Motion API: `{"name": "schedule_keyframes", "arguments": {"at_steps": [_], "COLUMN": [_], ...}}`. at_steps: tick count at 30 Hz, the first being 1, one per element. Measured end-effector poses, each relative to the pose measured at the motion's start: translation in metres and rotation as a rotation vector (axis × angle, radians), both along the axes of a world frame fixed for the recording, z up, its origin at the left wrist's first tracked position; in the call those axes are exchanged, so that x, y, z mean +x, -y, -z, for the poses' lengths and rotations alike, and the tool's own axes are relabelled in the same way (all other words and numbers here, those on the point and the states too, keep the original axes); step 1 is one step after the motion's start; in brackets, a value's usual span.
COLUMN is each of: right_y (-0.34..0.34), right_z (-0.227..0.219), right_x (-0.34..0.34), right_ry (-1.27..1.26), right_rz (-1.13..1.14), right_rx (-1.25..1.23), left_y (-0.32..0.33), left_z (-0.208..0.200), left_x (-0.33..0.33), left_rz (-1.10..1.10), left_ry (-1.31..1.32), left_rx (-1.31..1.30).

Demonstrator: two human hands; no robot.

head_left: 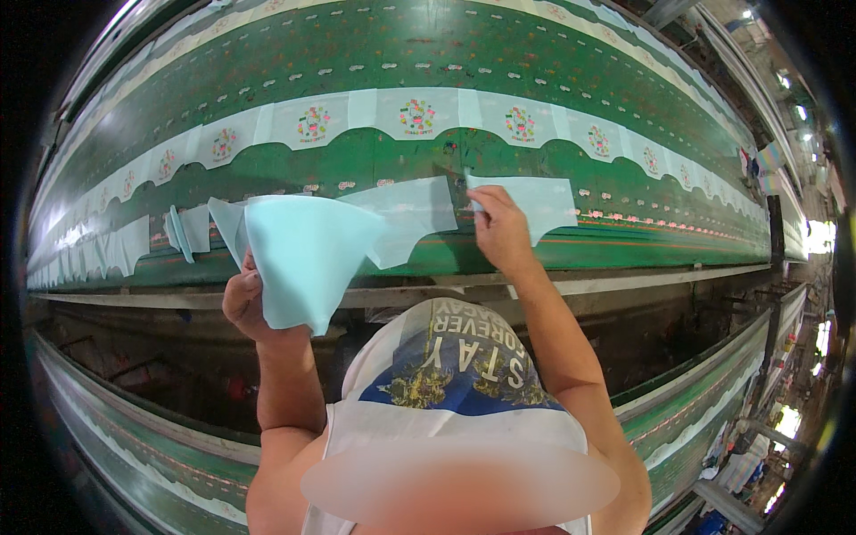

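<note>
And here is the left hand (243,299), fingers and thumb closed on the side edge of a large pale blue cloth (308,254), held up over the near edge of the green surface (366,160). The cloth fans wide at its top and narrows toward its lower end (whether it is one layer or several, I cannot tell).

Across to the right hand (502,225): fingertips pinched on the upper left corner of a smaller blue piece (548,203), most of which lies on the surface along its near edge. Just to the left, with a strip of green between, there's a curved-cut piece (419,214) on the surface, partly behind the held cloth. Further left, toward the surface's near left corner, more pale pieces (107,252) lie in a row, some with raised folds.

Up toward the far edge, a long row of printed pieces (416,114) runs side by side across the surface, each bearing a colourful round design. Below, the person's white shirt (455,361) carries a blue and yellow print.
</note>
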State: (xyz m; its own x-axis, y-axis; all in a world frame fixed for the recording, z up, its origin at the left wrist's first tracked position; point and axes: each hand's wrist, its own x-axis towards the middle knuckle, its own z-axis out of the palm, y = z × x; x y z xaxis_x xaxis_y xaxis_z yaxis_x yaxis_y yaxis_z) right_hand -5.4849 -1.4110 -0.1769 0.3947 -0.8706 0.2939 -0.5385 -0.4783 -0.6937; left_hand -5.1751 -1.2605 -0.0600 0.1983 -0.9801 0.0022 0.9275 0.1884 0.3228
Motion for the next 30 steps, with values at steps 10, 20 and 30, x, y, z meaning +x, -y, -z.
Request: {"name": "schedule_keyframes", "arguments": {"at_steps": [10,20,30], "right_y": [-0.018,-0.035,-0.02], "right_z": [-0.014,-0.092,-0.054], "right_x": [-0.005,-0.116,-0.218], "right_ry": [0.125,0.593,0.57], "right_rz": [-0.266,-0.166,-0.203], "right_rx": [0.35,0.738,0.787], "left_y": [0.017,0.055,0.063], "left_z": [-0.001,0.022,0.046], "left_x": [-0.081,-0.254,-0.365], "left_rz": [0.114,0.089,0.136], "left_ry": [0.328,0.768,0.634], "left_rx": [0.205,0.335,0.502]}}
